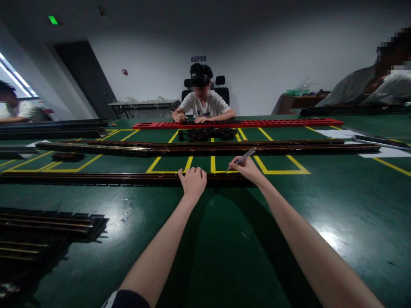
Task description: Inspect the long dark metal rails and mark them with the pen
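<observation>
A long dark strip [105, 179] with thin shiny lines along it lies crosswise on the green table. My left hand [195, 183] holds it down near its right part, with bent fingers over its far edge and the thumb apart on the left. Pinched in my right hand [249, 170] is a clear-barrelled pen [245, 155], leaning up to the right. Its tip is at or just above the strip, a little right of my left hand; contact is too small to make out.
Farther off lie more dark strips [192, 149], a red slotted rail [289, 122] and a heap of black parts [208, 134]. Stacked strips [48, 224] lie near left. Yellow tape [285, 172] marks the green table [231, 248]. A person [205, 105] works opposite; others sit at both sides.
</observation>
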Tool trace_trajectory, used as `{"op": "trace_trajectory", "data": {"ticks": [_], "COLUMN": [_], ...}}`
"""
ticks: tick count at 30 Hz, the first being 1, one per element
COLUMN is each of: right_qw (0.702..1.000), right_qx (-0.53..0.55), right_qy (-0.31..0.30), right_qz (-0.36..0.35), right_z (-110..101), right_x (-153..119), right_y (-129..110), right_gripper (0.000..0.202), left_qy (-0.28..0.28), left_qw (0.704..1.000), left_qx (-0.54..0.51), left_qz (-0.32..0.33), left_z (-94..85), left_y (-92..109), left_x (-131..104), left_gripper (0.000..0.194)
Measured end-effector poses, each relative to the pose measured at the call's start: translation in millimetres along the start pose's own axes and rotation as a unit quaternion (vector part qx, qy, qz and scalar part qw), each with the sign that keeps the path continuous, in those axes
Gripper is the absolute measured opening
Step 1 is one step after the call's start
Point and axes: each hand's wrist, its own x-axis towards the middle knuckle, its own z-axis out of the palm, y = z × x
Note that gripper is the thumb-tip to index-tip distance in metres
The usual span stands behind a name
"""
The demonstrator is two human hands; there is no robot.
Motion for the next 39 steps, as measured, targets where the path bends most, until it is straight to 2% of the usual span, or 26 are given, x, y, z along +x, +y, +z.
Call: {"op": "trace_trajectory", "data": {"ticks": [4, 8, 12, 14, 18, 33, 39], "right_qw": [1.0, 1.0, 1.0, 1.0, 1.0, 1.0, 0.999], "right_qx": [0.009, 0.017, 0.002, -0.004, -0.008, -0.012, -0.027], "right_qy": [0.006, 0.015, 0.02, 0.021, 0.023, 0.024, 0.029], "right_qz": [0.007, 0.013, 0.003, -0.003, -0.007, 0.008, 0.014], "right_z": [1.0, 2.1, 1.9, 1.5, 1.2, 3.6, 4.4], "right_x": [0.1, 0.6, 1.6, 2.0, 2.0, -2.5, -1.5], "right_y": [2.0, 4.7, 6.9, 7.5, 7.2, -1.3, -1.6], "right_gripper": [0.015, 0.015, 0.016, 0.018, 0.018, 0.014, 0.015], "left_qy": [0.011, 0.032, 0.002, -0.018, -0.036, -0.046, -0.032], "left_qw": [1.0, 0.995, 0.983, 0.979, 0.978, 0.982, 0.984], "left_qx": [0.015, 0.026, 0.005, -0.011, -0.018, 0.01, 0.017], "left_qz": [0.025, 0.088, 0.181, 0.204, 0.204, 0.185, 0.174], "left_z": [0.6, 1.2, 3.2, 5.0, 6.8, 4.2, 4.1], "left_y": [0.5, 3.9, 5.7, 5.3, 3.9, 6.6, 8.5], "left_x": [-3.0, -5.3, -3.9, -2.8, -1.9, -1.6, -2.3], "left_gripper": [0.045, 0.045, 0.04, 0.039, 0.04, 0.042, 0.041]}}
